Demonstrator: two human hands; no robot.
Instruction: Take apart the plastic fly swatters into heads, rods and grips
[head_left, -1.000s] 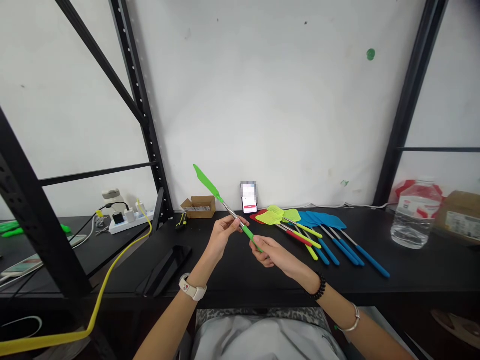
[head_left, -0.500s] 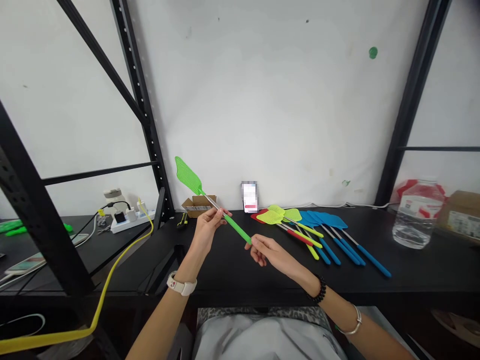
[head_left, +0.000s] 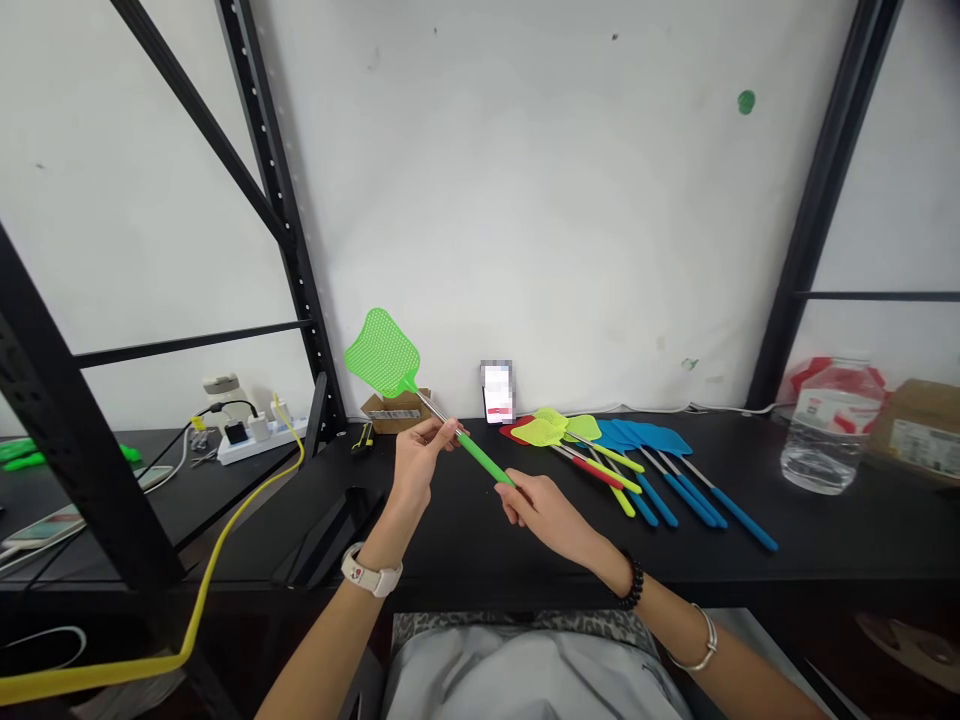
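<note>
Rotated since the earlier frame, the green swatter (head_left: pixel 384 352) presents its mesh head broadside, left of the lit phone (head_left: pixel 498 392). The left hand (head_left: pixel 420 462), left of and nearer than the phone, clamps the swatter where shaft meets grip; the right hand (head_left: pixel 538 507), nearer and slightly right of it, clamps the grip end. Yellow swatters (head_left: pixel 546 430), a red swatter (head_left: pixel 598 472) and blue swatters (head_left: pixel 677 488) lie to its right
</note>
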